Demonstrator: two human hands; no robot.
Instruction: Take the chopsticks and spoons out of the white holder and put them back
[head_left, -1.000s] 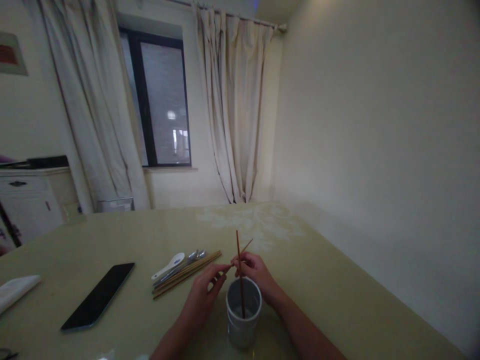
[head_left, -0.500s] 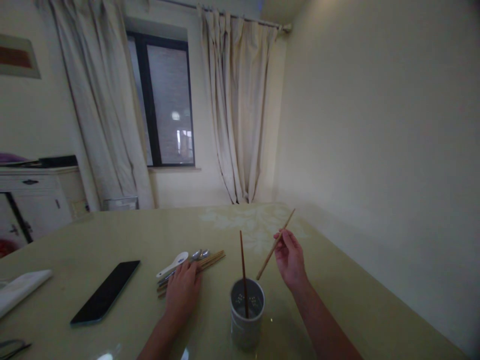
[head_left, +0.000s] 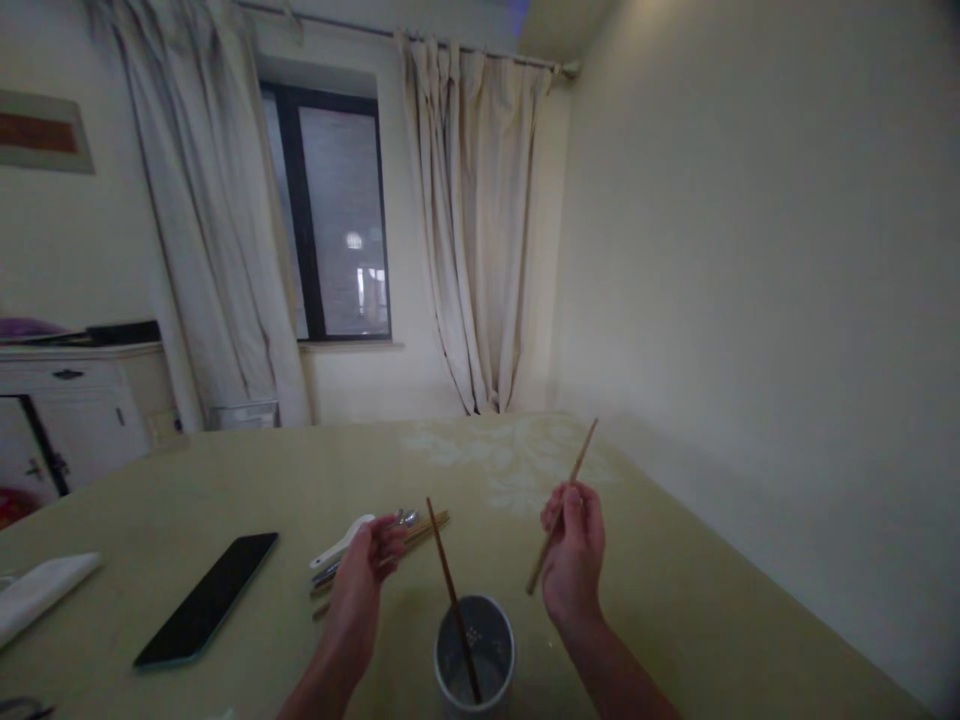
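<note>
My right hand [head_left: 574, 555] pinches chopstick [head_left: 562, 505] – thin, pale wood, long axis tilted, upper tip pointing up-right, above table [head_left: 675, 600] beside grey holder cup [head_left: 475, 665]. My left hand [head_left: 360, 580] grasping chopsticks in cutlery pile [head_left: 390, 535].

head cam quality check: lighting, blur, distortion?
Head view: dim, yellowish room light, with the window dark. Soft throughout; the left hand over the utensil pile smears slightly, the right hand with its chopstick reads cleaner. Wide-angle bowing bends the curtains and table edge. Corners vignette.
</note>
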